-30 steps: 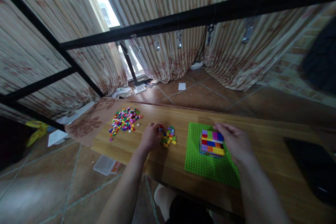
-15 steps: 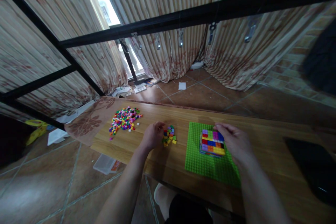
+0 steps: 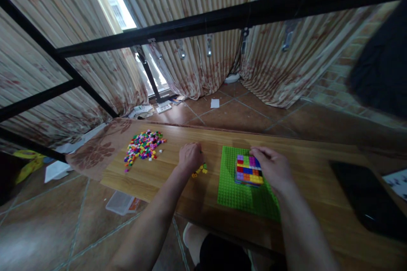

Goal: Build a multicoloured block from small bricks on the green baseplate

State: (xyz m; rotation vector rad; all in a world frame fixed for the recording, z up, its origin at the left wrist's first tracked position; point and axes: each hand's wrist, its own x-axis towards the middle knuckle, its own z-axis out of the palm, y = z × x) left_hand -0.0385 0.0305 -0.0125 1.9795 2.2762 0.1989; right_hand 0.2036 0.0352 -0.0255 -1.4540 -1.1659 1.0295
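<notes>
Got a brick stack (image 3: 249, 170) sitting on the baseplate (image 3: 227, 178), loose bricks (image 3: 204, 168) just left of it, brick heap (image 3: 145, 146) farther left, slab (image 3: 365, 199) off to its right, curtains (image 3: 197, 67) well behind it.

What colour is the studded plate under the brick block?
The studded plate is bright green; the head view shows it best.

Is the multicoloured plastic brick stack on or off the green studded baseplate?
On: the green studded baseplate shows beside and in front of the multicoloured brick stack.
</notes>
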